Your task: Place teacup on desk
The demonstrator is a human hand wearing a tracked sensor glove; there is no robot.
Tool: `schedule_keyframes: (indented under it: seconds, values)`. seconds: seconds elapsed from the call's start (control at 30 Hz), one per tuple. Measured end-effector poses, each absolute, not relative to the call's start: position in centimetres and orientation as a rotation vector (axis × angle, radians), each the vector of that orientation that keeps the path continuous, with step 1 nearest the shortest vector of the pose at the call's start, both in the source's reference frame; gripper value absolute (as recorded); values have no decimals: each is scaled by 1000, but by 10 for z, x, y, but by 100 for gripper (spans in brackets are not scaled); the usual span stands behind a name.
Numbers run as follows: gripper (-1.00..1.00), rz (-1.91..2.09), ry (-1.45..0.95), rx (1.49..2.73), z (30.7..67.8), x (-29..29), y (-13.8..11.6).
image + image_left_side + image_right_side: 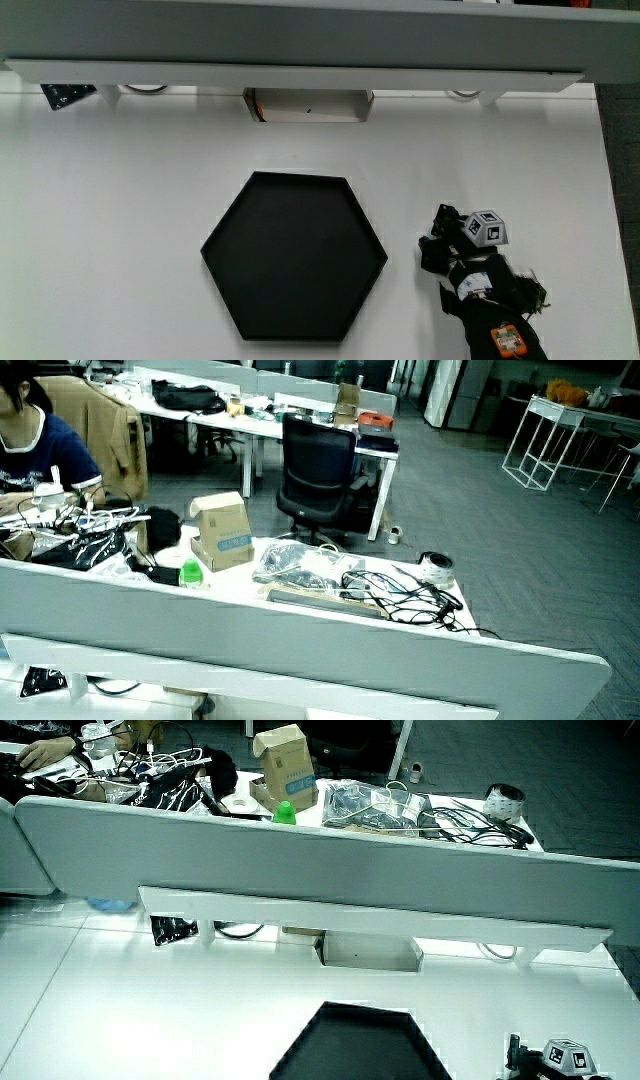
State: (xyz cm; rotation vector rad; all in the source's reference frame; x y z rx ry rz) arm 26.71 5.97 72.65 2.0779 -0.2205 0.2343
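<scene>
I see no teacup in any view. The hand (452,250), in a black glove with a small patterned cube (487,228) on its back, rests low over the white table (120,220). It is beside a corner of the black hexagonal tray (295,255), at the table's edge nearest the person. Its forearm (500,325) carries an orange device. The tray (360,1045) holds nothing. In a side view only the cube (566,1056) and a bit of the glove (515,1055) show, next to the tray.
A low grey partition (300,45) closes the table. A white box (308,105) sits under its shelf, and a small black bracket (68,93) is near one end. A side view shows only the partition (300,650) and an office past it.
</scene>
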Motion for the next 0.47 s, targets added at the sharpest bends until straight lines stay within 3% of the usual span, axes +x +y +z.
schedule_keyframes:
  seconds: [0.13, 0.4, 0.47]
  values:
    - [-100, 313, -206, 2083, 728, 276, 68]
    - [-100, 501, -204, 2095, 690, 286, 92]
    - [-100, 504, -188, 2178, 710, 298, 104]
